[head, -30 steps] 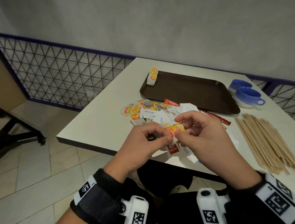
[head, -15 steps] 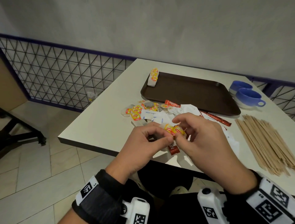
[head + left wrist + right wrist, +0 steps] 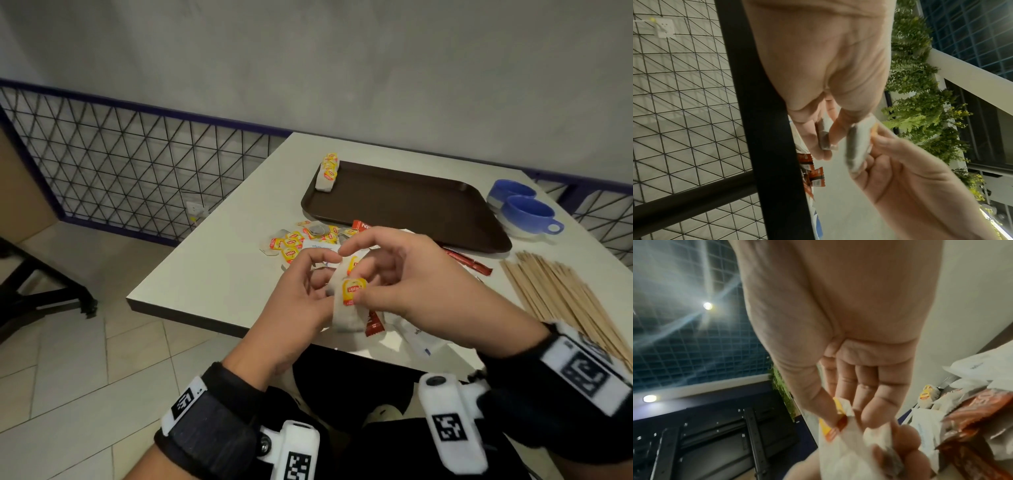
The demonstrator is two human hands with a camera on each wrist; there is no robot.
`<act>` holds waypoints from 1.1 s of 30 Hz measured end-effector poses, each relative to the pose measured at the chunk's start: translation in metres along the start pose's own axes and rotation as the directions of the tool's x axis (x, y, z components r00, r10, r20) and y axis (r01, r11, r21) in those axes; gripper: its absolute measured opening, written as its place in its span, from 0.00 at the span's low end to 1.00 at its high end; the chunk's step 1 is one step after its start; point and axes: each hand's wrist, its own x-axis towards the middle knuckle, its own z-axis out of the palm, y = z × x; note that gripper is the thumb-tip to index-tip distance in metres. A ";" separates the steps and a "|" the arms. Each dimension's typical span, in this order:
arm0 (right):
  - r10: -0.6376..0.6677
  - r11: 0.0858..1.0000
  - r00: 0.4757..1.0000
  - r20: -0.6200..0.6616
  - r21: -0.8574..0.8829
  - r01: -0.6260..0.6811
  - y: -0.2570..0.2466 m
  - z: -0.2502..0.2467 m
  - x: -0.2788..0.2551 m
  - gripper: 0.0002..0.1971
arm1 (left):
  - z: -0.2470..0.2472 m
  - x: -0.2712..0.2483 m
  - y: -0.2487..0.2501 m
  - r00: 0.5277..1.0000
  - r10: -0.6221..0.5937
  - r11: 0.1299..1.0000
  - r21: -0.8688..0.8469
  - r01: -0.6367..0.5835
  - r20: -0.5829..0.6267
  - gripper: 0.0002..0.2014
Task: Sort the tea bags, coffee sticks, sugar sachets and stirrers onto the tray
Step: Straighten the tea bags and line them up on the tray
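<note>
Tabletop: white square tabletop (image 3: 212,274), brown plastic tray (image 3: 411,202) carried.
Room: grey wall, black wire fence (image 3: 120,164), tiled floor.
Hands: white paper tea bags (image 3: 346,301) pinched by left hand (image 3: 301,294) and right hand (image 3: 411,284).

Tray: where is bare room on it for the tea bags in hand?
The tray is bare except its far-left corner, where a tea bag stack stands; all the floor from that stack toward the blue cups is free. It is crowded off the tray, near side: the mixed pile and stirrers.
</note>
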 end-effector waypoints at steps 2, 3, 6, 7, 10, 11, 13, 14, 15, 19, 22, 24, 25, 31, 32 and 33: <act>0.045 0.998 0.996 -0.073 -0.040 -0.048 0.006 0.002 0.010 0.22 | 0.001 -0.001 0.003 1.000 -0.025 0.999 -0.032 0.025 -0.008 0.21; 0.066 0.997 0.991 -0.112 -0.033 -0.070 0.008 0.002 0.014 0.22 | 0.001 0.000 0.004 0.999 -0.038 0.997 -0.065 0.036 -0.023 0.20; 0.112 0.994 0.973 -0.204 0.014 -0.111 0.012 0.002 0.018 0.22 | 0.002 0.001 0.006 0.995 -0.088 0.977 -0.200 0.078 -0.042 0.17; 0.123 0.992 0.967 -0.224 0.036 -0.118 0.012 0.003 0.019 0.22 | 0.002 0.002 0.006 0.994 -0.101 0.970 -0.227 0.090 -0.038 0.16; 0.131 0.989 0.954 -0.271 0.097 -0.108 0.012 0.008 0.019 0.22 | 0.003 0.001 0.007 0.996 -0.085 0.977 -0.199 0.077 -0.034 0.15; 0.125 0.990 0.950 -0.287 0.094 -0.102 0.013 0.010 0.019 0.21 | 0.003 0.001 0.006 0.997 -0.070 0.984 -0.166 0.063 -0.035 0.17; 0.099 0.995 0.946 -0.308 0.043 -0.090 0.014 0.013 0.019 0.21 | 0.002 0.001 0.004 0.998 -0.049 0.992 -0.115 0.046 -0.030 0.20; 0.082 0.996 0.945 -0.317 0.003 -0.086 0.015 0.015 0.019 0.21 | 0.002 0.001 0.004 0.999 -0.040 0.994 -0.104 0.037 -0.030 0.21; 0.069 0.996 0.942 -0.329 -0.039 -0.086 0.015 0.017 0.019 0.21 | 0.001 0.002 0.003 0.999 -0.031 0.995 -0.101 0.027 -0.032 0.21; 0.104 0.986 0.917 -0.386 -0.081 -0.146 0.015 0.016 0.020 0.22 | 0.001 0.001 0.003 0.999 -0.015 0.995 -0.096 0.012 -0.031 0.22; 0.206 0.978 0.912 -0.355 0.065 -0.196 0.014 0.009 0.022 0.17 | 0.000 0.001 0.003 1.000 -0.019 0.996 -0.088 0.017 -0.022 0.22; 0.259 0.965 0.914 -0.314 0.121 -0.232 0.014 0.005 0.024 0.13 | -0.001 0.001 0.002 1.000 -0.022 0.997 -0.071 0.021 -0.019 0.22; 0.286 0.957 0.910 -0.299 0.139 -0.255 0.014 0.003 0.024 0.11 | -0.001 0.001 0.001 1.000 -0.021 0.998 -0.063 0.020 -0.020 0.22; 0.371 0.913 0.913 -0.172 0.249 -0.324 0.021 -0.002 0.026 0.10 | -0.002 0.002 -0.001 1.000 -0.014 1.000 -0.022 0.013 -0.027 0.22; 0.337 0.929 0.929 -0.154 0.217 -0.301 0.021 -0.002 0.024 0.08 | -0.002 0.001 -0.001 1.000 -0.014 1.000 -0.019 0.014 -0.023 0.22; 0.300 0.945 0.943 -0.143 0.178 -0.273 0.021 -0.001 0.023 0.06 | -0.002 0.002 -0.002 1.000 -0.013 1.000 -0.015 0.012 -0.020 0.22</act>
